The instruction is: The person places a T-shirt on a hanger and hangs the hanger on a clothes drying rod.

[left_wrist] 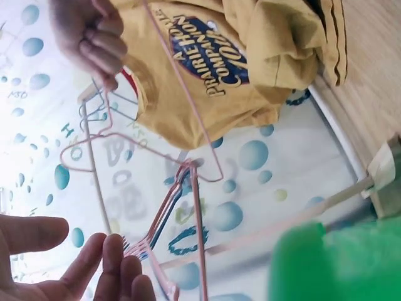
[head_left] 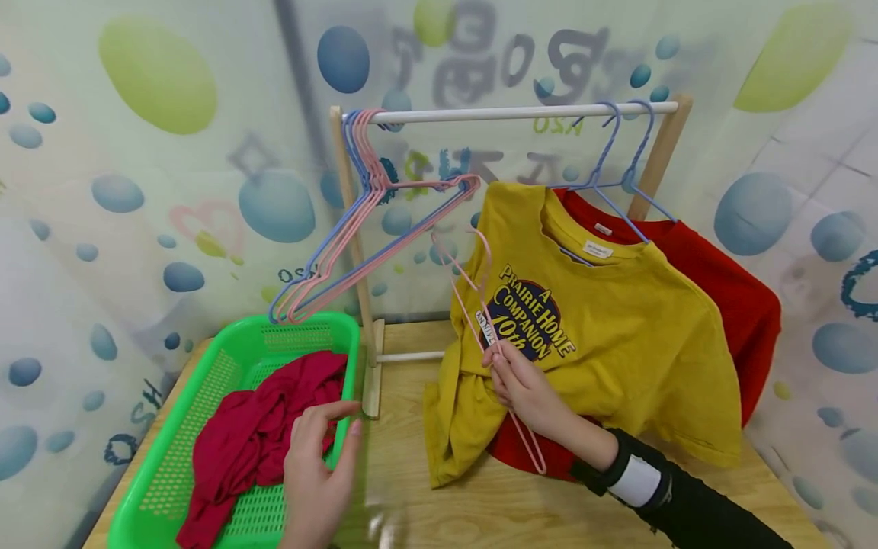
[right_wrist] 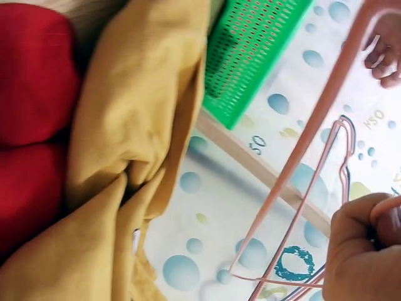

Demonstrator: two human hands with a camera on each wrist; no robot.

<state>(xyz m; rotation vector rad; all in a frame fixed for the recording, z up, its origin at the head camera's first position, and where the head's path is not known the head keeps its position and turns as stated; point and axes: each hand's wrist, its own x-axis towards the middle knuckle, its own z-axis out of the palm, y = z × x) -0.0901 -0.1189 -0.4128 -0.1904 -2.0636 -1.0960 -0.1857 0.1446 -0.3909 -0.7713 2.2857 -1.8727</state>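
My right hand [head_left: 524, 381] grips a pink clothes hanger [right_wrist: 306, 133], in front of a yellow T-shirt [head_left: 638, 328] with printed lettering. The T-shirt hangs from a blue hanger [head_left: 599, 164] on the rack. Over by the green basket [head_left: 354, 351], my left hand [head_left: 318, 473] is held with thumb and forefinger apart and nothing between them. Dark red crumpled cloth [head_left: 267, 419] lies in that basket. In the left wrist view, the left fingers [left_wrist: 113, 257] are near the lower left, away from the hanger in the right hand.
A rack with a white bar [head_left: 480, 116] and wooden posts stands on the wooden table [head_left: 425, 511]. Several pink and blue hangers [head_left: 370, 194] are bunched at its left end. Behind the yellow T-shirt hangs a red garment [head_left: 751, 320]. A patterned curtain [head_left: 226, 183] forms the background.
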